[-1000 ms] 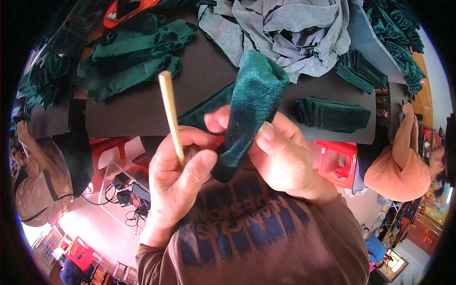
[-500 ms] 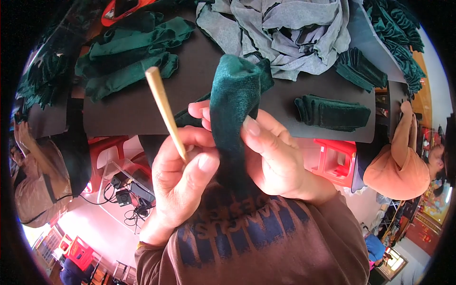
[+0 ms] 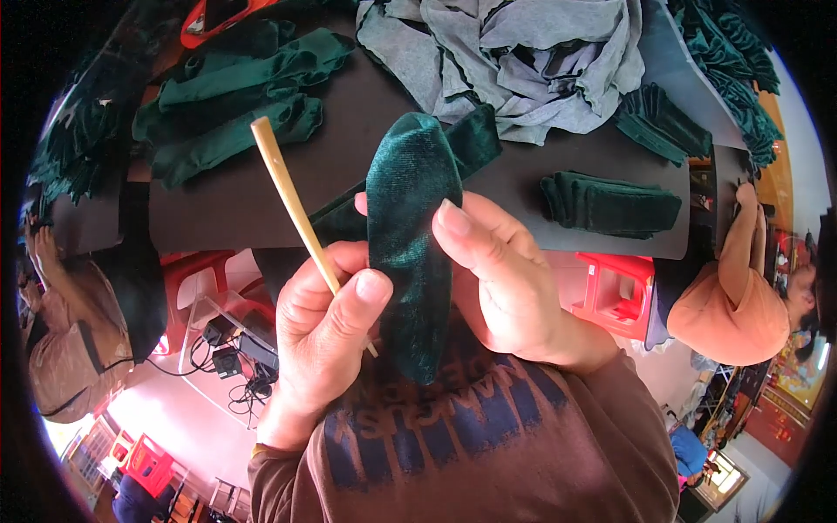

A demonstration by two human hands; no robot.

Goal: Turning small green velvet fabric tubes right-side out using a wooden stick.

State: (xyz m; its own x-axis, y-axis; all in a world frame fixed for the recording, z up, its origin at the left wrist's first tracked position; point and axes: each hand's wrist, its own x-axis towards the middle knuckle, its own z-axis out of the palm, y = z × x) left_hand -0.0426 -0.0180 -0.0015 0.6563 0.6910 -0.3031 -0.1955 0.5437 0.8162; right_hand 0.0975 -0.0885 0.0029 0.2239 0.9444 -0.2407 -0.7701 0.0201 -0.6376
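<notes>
A dark green velvet piece (image 3: 411,209), long with rounded ends, stands lengthwise in front of my chest. My right hand (image 3: 510,292) is closed on its right edge, thumb on the front and fingers behind. Between the thumb and forefinger of my left hand (image 3: 321,318) is a slim pale wooden stick (image 3: 286,186), tilted with its upper end to the left. The left fingertips also meet the velvet's left edge; some fingers are hidden behind it. Behind the piece, a green velvet strip (image 3: 475,139) crosses the dark table (image 3: 235,209) diagonally.
Loose green velvet pieces (image 3: 253,78) lie at the far left, a heap of grey fabric (image 3: 558,35) at the far middle. Folded velvet stacks (image 3: 615,205) sit on the right. Red stools (image 3: 615,292) stand beyond the table edge; other people sit at both sides.
The velvet piece has flattened and straightened, its lower end now showing lower down. My left hand has shifted slightly down and left with the stick, whose lower tip now shows below the thumb.
</notes>
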